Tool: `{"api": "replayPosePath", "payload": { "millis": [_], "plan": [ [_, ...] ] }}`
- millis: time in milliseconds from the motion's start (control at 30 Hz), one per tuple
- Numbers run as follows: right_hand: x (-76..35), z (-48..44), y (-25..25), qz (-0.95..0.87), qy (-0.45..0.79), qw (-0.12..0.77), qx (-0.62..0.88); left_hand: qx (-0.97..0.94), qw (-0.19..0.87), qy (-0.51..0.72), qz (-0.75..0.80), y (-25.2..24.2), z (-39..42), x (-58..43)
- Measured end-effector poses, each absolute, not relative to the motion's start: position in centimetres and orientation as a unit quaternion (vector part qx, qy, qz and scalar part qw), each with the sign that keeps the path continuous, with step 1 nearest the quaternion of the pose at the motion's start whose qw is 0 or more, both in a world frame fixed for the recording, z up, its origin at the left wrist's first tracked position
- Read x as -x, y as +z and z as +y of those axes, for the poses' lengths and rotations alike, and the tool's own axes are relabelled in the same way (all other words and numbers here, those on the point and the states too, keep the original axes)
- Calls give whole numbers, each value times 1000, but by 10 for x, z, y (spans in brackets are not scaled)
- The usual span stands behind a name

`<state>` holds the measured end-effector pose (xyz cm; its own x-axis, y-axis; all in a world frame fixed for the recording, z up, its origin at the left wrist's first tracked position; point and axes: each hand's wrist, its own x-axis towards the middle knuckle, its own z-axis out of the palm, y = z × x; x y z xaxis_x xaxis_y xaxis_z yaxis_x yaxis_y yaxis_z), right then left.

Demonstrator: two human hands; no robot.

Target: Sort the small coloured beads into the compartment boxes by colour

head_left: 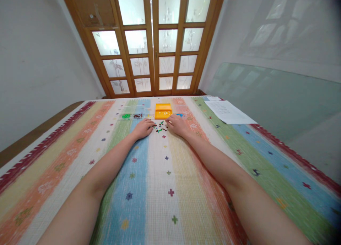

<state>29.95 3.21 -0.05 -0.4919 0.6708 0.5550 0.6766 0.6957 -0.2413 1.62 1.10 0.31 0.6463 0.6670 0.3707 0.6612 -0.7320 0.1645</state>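
Observation:
Small mixed-colour pieces point(160, 128), green, dark and blue, lie loose on the striped cloth between my two hands. My left hand point(144, 128) rests at their left edge, fingers bent together with the tips at the pieces. On the other side, my right hand point(177, 124) has thumb and fingertips drawn close in a pinch. Anything held in either hand is too small to make out. Just beyond the hands stands an open yellow-orange box point(163, 107) with small pale pieces in its near part.
Left of the box, clear compartments hold green pieces point(126, 116), dark red-brown pieces point(137, 116) and a few yellow ones. Blue pieces point(180, 115) sit behind my right hand. A written paper sheet point(226, 111) lies at the right. Wooden glazed doors point(154, 56) stand past the table.

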Motion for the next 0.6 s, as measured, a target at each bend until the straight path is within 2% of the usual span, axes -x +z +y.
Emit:
{"api": "replayPosePath", "payload": {
  "millis": [400, 600],
  "plan": [
    [-273, 16, 0, -929, 56, 263, 253, -915, -19, 188, 355, 1, 14, -16],
    [-269, 12, 2, -939, 57, 237, 241, -909, -20, 196, 367, -1, 15, -14]
  ]
}}
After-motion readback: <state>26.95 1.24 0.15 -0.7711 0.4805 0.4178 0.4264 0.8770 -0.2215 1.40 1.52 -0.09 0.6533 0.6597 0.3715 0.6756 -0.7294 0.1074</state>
